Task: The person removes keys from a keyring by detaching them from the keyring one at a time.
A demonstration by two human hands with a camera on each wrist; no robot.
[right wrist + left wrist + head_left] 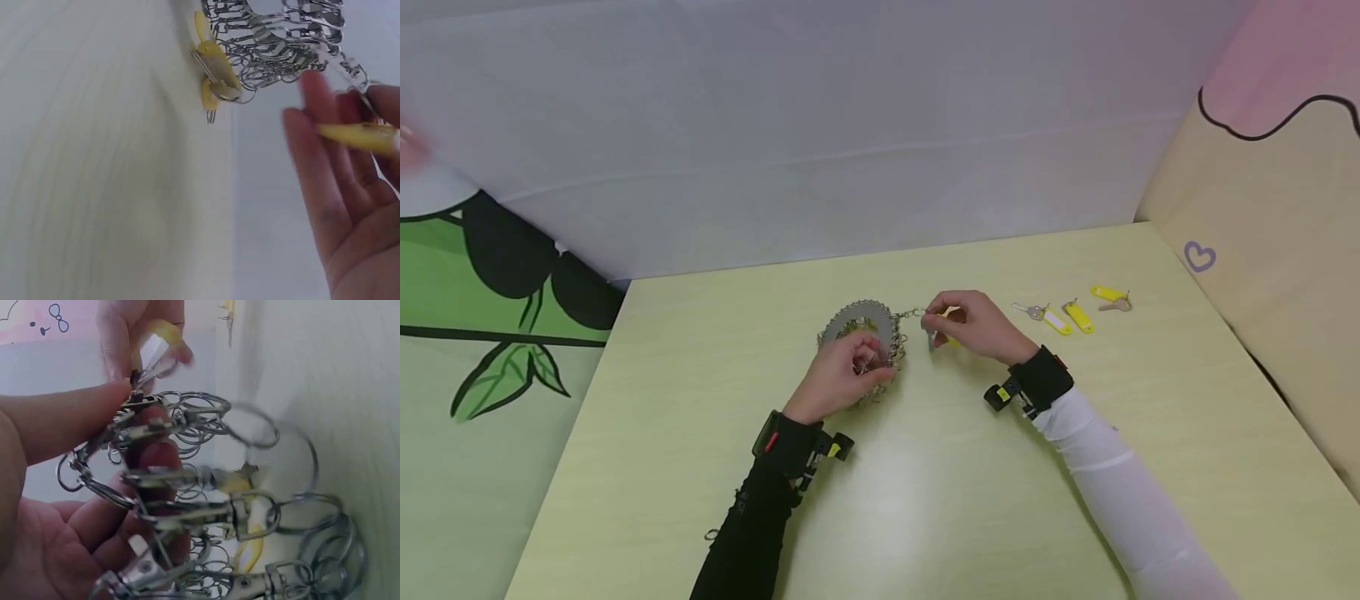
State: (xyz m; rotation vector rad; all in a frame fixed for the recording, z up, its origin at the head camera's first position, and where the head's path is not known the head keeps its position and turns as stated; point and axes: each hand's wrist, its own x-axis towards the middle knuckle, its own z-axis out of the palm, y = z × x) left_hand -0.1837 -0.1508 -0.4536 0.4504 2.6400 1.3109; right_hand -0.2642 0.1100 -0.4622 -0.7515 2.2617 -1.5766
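A round grey metal disc with a toothed rim [859, 311] is at mid table, with many silver swivel clasps and split rings [244, 512] hanging round it. My left hand [838, 379] reaches over the disc and pinches one clasp between thumb and forefinger. To its right, my right hand [976, 327] pinches a split ring that carries a key and a yellow key tag [359, 136]. A short run of links joins the disc to my right hand. In the right wrist view, keys with yellow tags [220, 70] hang from other clasps. Exactly where ring and clasp meet is blurred.
Right of my right hand, three yellow-tagged keys lie loose on the pale table [685, 383]: one tag is nearest [1056, 322], another beside it [1078, 317], the third farther back [1108, 293]. A pale cloth wall [850, 183] borders the back edge.
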